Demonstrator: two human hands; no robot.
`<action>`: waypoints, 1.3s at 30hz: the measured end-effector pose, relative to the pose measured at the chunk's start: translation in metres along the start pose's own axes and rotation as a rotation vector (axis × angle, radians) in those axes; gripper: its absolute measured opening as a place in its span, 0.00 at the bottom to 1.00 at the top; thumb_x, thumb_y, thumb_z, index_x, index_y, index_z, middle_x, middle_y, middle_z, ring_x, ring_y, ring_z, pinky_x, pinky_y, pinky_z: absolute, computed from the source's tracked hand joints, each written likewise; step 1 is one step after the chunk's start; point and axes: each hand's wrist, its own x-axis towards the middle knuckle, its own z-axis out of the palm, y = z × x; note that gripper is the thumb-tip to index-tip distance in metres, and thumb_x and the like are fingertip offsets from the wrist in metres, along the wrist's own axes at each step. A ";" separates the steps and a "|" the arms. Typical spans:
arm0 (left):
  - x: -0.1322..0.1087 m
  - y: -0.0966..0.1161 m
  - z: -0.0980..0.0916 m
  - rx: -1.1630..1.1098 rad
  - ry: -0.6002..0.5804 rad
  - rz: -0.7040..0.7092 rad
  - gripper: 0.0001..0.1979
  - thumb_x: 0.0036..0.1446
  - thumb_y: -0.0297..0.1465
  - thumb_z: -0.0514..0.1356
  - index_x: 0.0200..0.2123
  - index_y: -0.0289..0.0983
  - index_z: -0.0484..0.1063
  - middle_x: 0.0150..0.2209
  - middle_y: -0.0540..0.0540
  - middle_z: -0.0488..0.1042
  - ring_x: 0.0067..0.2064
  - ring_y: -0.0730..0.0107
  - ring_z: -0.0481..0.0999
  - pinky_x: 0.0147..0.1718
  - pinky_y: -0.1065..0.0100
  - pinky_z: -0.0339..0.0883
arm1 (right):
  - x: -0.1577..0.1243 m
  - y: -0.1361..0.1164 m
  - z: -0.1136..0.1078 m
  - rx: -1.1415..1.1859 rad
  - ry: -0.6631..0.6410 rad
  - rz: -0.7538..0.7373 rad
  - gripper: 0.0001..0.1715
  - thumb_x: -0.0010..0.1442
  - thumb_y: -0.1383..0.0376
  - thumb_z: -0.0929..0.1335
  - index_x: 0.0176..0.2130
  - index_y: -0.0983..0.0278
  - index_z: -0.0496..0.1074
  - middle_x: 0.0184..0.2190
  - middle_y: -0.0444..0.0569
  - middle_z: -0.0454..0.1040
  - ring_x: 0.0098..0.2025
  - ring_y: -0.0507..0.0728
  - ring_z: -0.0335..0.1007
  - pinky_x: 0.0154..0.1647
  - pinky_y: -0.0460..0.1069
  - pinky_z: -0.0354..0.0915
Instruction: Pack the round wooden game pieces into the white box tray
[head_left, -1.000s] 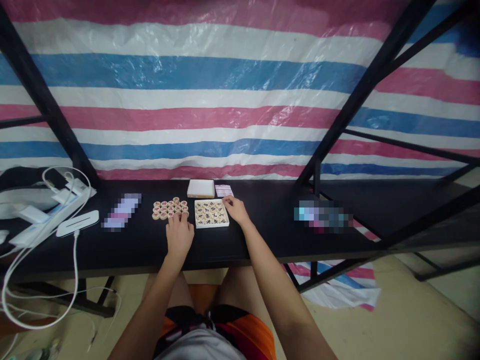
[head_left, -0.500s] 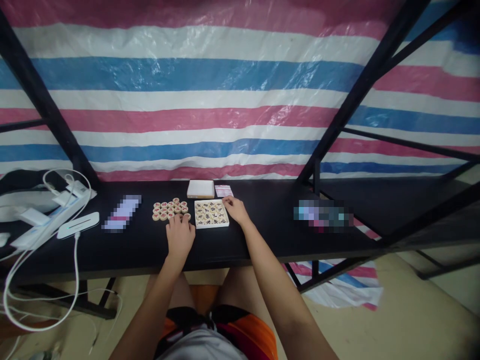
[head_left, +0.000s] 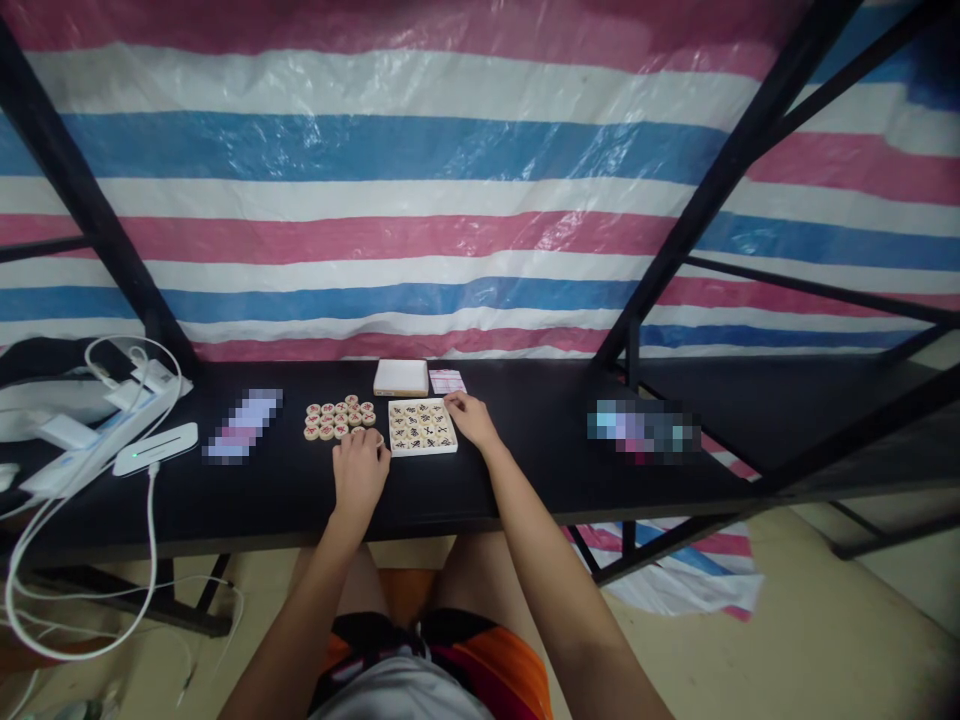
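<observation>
Round Chinese chess pieces with red characters (head_left: 326, 432) lie in a loose cluster on the black desk. My left hand (head_left: 361, 465) rests at the cluster's near right side, its bent fingers closed over a piece whose pale edge peeks out beside them; the fingers partly hide the pieces under them. Just to the right sits a shallow white box (head_left: 424, 452), filled with rows of black-lettered Chinese chess pieces (head_left: 411, 421). My right hand (head_left: 470, 418) is at the box's far right corner, fingertips closed on its rim.
Behind the box are a white box lid (head_left: 401, 378) and a printed slip (head_left: 448, 381). A blurred phone-like object (head_left: 244, 427) lies left. Further left are a white device (head_left: 156, 450), cables and a power strip (head_left: 112, 430). Another blurred object (head_left: 637, 428) lies right. Black frame posts (head_left: 679, 235) flank the desk (head_left: 525, 480).
My left hand's fingers have shifted very slightly over the red pieces at the cluster's near right. The right hand and the box stay in place.
</observation>
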 end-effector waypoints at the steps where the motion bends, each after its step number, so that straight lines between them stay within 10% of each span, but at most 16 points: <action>1: 0.000 0.000 0.000 -0.044 0.027 -0.005 0.07 0.57 0.28 0.52 0.34 0.37 0.70 0.36 0.41 0.74 0.42 0.55 0.68 0.40 0.57 0.61 | 0.000 0.000 0.000 -0.002 -0.001 0.000 0.12 0.55 0.61 0.62 0.35 0.61 0.74 0.28 0.43 0.75 0.31 0.53 0.69 0.37 0.47 0.61; 8: 0.015 0.024 0.008 -0.565 -0.077 0.280 0.06 0.57 0.27 0.54 0.34 0.39 0.70 0.42 0.46 0.75 0.46 0.64 0.71 0.48 0.62 0.63 | 0.000 -0.005 -0.001 -0.008 -0.004 0.018 0.12 0.55 0.62 0.62 0.35 0.61 0.74 0.28 0.44 0.74 0.32 0.53 0.70 0.36 0.46 0.61; 19: 0.034 0.058 0.032 -0.604 -0.295 0.417 0.09 0.54 0.22 0.54 0.29 0.38 0.73 0.34 0.49 0.77 0.38 0.69 0.74 0.43 0.66 0.66 | 0.002 -0.001 -0.001 -0.026 0.004 0.003 0.12 0.56 0.63 0.63 0.36 0.60 0.74 0.28 0.43 0.75 0.32 0.53 0.70 0.37 0.46 0.61; 27: 0.032 0.010 0.005 -0.348 -0.012 0.286 0.11 0.58 0.29 0.52 0.41 0.37 0.72 0.41 0.43 0.74 0.46 0.61 0.70 0.49 0.60 0.63 | 0.002 -0.001 0.000 -0.027 0.002 0.029 0.13 0.56 0.59 0.64 0.37 0.61 0.74 0.29 0.45 0.75 0.33 0.54 0.70 0.37 0.46 0.61; 32: 0.019 -0.025 0.001 -0.046 -0.018 0.207 0.13 0.57 0.29 0.52 0.44 0.36 0.71 0.43 0.40 0.71 0.47 0.56 0.69 0.47 0.59 0.63 | 0.001 -0.006 0.001 -0.109 -0.020 0.065 0.17 0.56 0.58 0.65 0.44 0.62 0.73 0.26 0.45 0.74 0.31 0.55 0.69 0.36 0.47 0.60; 39: 0.007 -0.022 0.005 0.134 -0.028 0.108 0.13 0.58 0.30 0.52 0.43 0.34 0.72 0.42 0.38 0.71 0.44 0.55 0.70 0.42 0.60 0.64 | -0.001 -0.012 0.004 -0.207 -0.005 0.099 0.16 0.57 0.62 0.64 0.44 0.61 0.74 0.26 0.46 0.74 0.32 0.56 0.69 0.35 0.46 0.59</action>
